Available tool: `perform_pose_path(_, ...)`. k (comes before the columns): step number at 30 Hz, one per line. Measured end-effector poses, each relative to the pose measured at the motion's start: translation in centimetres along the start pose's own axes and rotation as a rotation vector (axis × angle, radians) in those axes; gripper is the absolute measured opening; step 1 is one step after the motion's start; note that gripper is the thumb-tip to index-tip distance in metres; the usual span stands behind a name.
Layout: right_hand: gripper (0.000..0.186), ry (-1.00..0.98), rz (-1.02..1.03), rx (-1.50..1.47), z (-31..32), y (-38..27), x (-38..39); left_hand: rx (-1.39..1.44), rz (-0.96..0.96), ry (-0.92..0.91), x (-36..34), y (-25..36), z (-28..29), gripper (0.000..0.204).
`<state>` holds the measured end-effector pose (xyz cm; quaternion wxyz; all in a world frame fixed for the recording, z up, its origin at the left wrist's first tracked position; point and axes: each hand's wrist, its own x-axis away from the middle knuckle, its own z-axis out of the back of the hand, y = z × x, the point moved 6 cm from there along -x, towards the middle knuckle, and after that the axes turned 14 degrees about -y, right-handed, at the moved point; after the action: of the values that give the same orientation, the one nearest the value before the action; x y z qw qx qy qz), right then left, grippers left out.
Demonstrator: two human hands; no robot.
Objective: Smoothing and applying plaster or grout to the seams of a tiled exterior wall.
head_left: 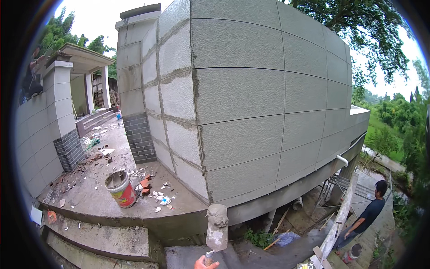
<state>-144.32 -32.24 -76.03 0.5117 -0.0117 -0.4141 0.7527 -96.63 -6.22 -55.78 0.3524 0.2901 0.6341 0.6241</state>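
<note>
At the lower middle edge, my right hand (204, 262) is closed round the handle of a trowel (217, 237). Its blade points up and away from me, with a lump of wet grey mortar (218, 216) on the far end. In the picture the mortar lies just below the bottom of the wall's corner; whether it touches there I cannot tell. Grey textured panels cover the wall (239, 94), and smeared mortar lines the joints of its left face (179, 94). My left hand is out of view.
A mortar-caked bucket (122, 190) stands on the landing among broken bricks (145, 184) and scraps. Concrete steps (98, 235) drop at lower left. Below right, a person in dark clothes (365, 219) stands near a long pale beam (342, 215) and another bucket (353, 253).
</note>
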Motion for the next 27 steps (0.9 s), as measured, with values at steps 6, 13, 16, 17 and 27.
perform_pose_path(6,0.058,-0.212,0.088,-0.055,-2.0,-3.8,-5.7,-0.196,0.099,0.055,1.4,3.5,1.8,0.052)
perform_pose_path(13,0.059,-0.038,0.314,-0.103,-4.6,-7.0,-11.6,-0.205,0.243,0.154,0.9,-4.4,4.9,0.051)
perform_pose_path(16,0.06,-0.077,0.28,-0.019,-3.4,-8.9,-13.3,-0.192,0.102,0.207,0.6,2.2,3.8,0.051)
perform_pose_path(17,0.06,0.277,0.548,0.182,-3.3,-9.1,-13.0,-0.134,0.179,0.174,0.5,4.9,2.8,0.052)
perform_pose_path(27,0.062,-0.182,0.244,-0.243,1.1,-13.6,-11.4,-0.188,0.107,0.271,-0.6,5.7,1.3,0.056)
